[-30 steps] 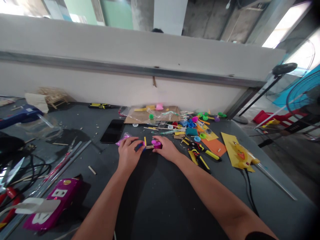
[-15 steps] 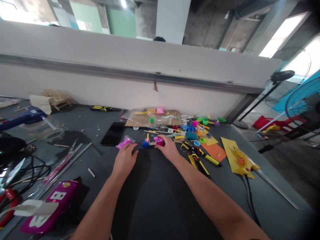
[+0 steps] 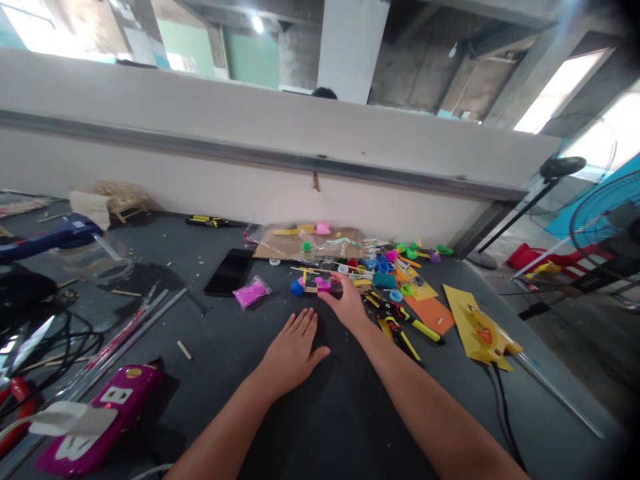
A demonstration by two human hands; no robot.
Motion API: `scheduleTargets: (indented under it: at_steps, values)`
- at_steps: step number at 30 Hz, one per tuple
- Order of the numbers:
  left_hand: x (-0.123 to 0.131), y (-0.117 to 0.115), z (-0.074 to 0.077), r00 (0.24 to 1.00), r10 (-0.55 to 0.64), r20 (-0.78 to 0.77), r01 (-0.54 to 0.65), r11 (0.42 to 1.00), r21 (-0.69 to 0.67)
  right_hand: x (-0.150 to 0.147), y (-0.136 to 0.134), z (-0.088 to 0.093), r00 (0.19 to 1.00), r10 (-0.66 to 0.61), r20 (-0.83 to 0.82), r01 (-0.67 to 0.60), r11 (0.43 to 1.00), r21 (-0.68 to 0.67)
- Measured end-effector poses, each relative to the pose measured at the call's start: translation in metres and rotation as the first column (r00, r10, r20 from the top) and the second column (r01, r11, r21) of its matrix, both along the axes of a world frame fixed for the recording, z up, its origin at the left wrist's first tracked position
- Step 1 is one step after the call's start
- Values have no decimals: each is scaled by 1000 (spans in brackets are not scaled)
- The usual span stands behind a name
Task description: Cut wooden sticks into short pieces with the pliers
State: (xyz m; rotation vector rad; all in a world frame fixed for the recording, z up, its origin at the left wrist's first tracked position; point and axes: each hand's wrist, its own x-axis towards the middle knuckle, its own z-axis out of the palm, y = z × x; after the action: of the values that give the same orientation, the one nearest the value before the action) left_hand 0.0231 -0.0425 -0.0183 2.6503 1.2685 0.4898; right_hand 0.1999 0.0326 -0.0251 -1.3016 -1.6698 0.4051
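Wooden stick model (image 3: pixel 316 284) sits on dark table (image 3: pixel 210 393), just above the hands, with blue ball (image 3: pixel 297 288) at its left end and pink pieces (image 3: pixel 324 285) near its right end. Yellow stick stands up from the frame.

Right hand (image 3: pixel 347 305): fingers (image 3: pixel 333 295) curved, tips at model's right end. Can't tell if they pinch it. Left hand (image 3: pixel 293 353): flat on table at 7 o'clock from model, fingers spread, nothing held.

Around model:
- 9 o'clock: pink bag (image 3: pixel 251 292) close by, black phone (image 3: pixel 230 272) just past it.
- 12 o'clock: cardboard (image 3: pixel 305 245) under clear plastic (image 3: pixel 327 241), against wall (image 3: pixel 250 167).
- 3 o'clock: teal pad (image 3: pixel 385 281), blue and green plastic rings (image 3: pixel 395 295) in a loose pile.
- 4 o'clock: orange sheet (image 3: pixel 430 315), yellow-handled screwdrivers (image 3: pixel 400 337), yellow card (image 3: pixel 477 337) farther out.
- 8 o'clock: metal rods (image 3: pixel 131 327), magenta case (image 3: pixel 100 420) marked B.
- 10 o'clock: blue tool (image 3: pixel 55 237), far off.
- 3 o'clock, past table edge: stand fan (image 3: pixel 600 220) on floor.
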Motion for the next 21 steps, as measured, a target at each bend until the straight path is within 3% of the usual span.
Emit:
scheduleTargets:
  at_steps: [2, 3, 6, 8, 11, 16, 21]
  values:
    - [-9, 6, 7, 996, -44, 84, 48, 998, -48, 3, -6, 6, 999, -23, -45, 25, 999, 37]
    - [-15, 10, 9, 992, -11, 127, 19, 998, -66, 4, -8, 10, 996, -42, -73, 47, 997, 66]
    - [-32, 22, 10, 933, 304, 190, -309, 951, -8, 5, -16, 19, 986, -86, -145, 109, 981, 160]
    - [-39, 28, 8, 906, 400, 136, -415, 904, 102, 3, -19, 22, 985, -87, -147, 117, 971, 206]
    - [-38, 29, 5, 911, 412, -5, -404, 896, 185, -2, -20, 21, 991, -66, -113, 92, 966, 241]
    - [-22, 14, 9, 903, 417, -99, -398, 902, 170, -3, -18, 19, 995, -38, -97, 60, 972, 228]
    - [-13, 6, 10, 989, 146, -26, -145, 989, 33, 0, -17, 20, 992, -41, -118, 66, 974, 215]
